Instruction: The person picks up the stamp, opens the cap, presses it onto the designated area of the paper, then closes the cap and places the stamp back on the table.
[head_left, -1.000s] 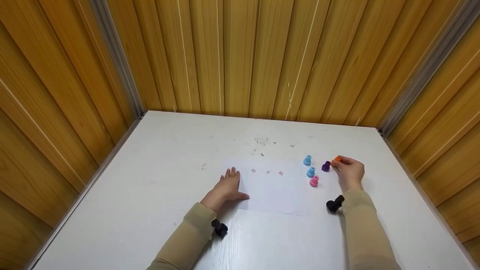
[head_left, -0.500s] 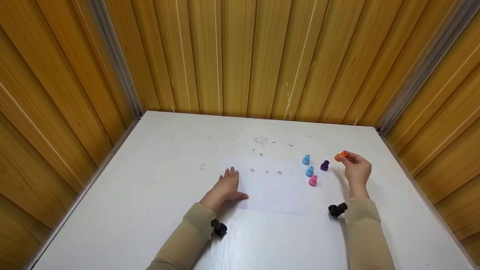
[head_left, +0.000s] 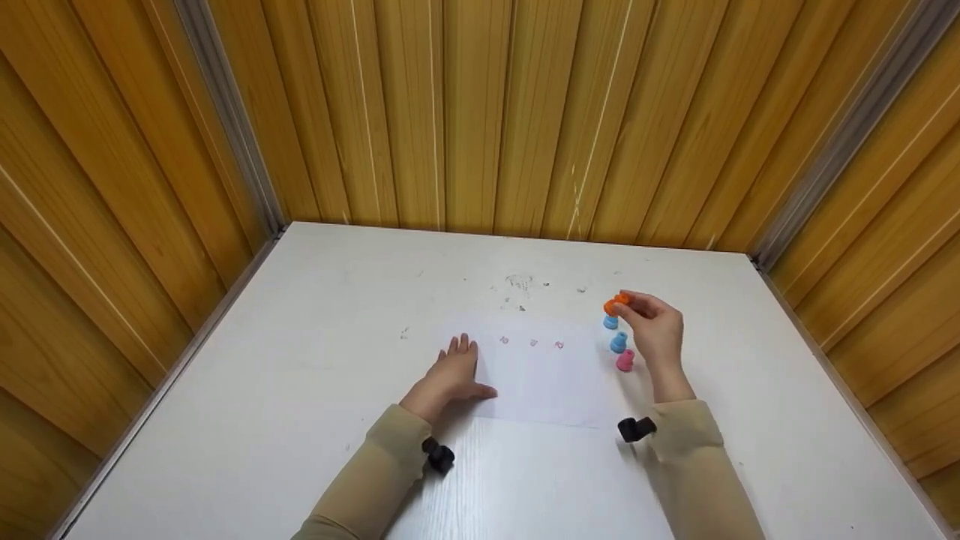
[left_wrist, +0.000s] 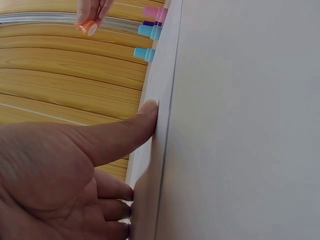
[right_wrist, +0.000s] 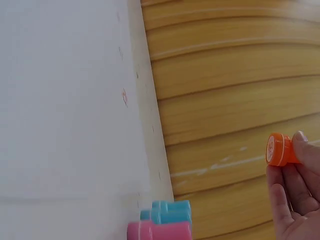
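My right hand (head_left: 654, 330) pinches an orange stamp (right_wrist: 278, 149) between thumb and fingers, above the table. Its round patterned face shows in the right wrist view. Two light-blue stamps (head_left: 619, 343) and a pink stamp (head_left: 625, 361) stand on the table below and left of this hand. In the head view the hand hides a purple stamp (left_wrist: 148, 23), partly seen in the left wrist view. My left hand (head_left: 450, 377) rests with spread, straight fingers on the left side of a white paper sheet (head_left: 547, 390), which bears three small red prints (head_left: 534, 343) in a row.
The white table (head_left: 337, 300) has dark smudges beyond the paper. Wood-look panel walls (head_left: 480, 120) enclose its back and sides. A small black camera (head_left: 636, 430) sits at the right wrist and another camera (head_left: 439, 455) at the left.
My right hand has lifted the orange stamp from beside the purple one and carried it left, over the farther blue stamp in the head view. The left hand stays put.
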